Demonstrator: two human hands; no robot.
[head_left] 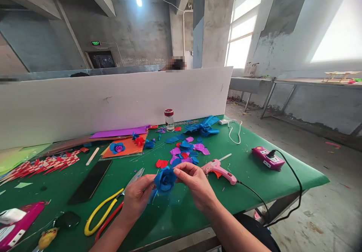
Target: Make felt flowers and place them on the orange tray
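Note:
Between both hands, above the near part of the green table, is a blue paper flower [165, 180] with layered petals. My left hand [138, 196] pinches it from the left side, thumb and fingers closed. On the other side, my right hand [195, 182] grips a petal at the flower's right edge between thumb and forefinger. Scissors [106, 212] with yellow and red handles lie beside my left wrist, partly covered by it. Just right of my right hand rests a pink glue gun [219, 169] with a glue stick in its back. Loose blue, purple and red petals [188, 150] lie beyond the hands.
A glass jar [169, 120] with a red lid stands before the white partition [127, 101]. A magenta power strip [268, 157] sits at right, its cable hanging off the edge. A dark phone [90, 181], a finished flower [117, 148] and red strips [48, 165] lie left.

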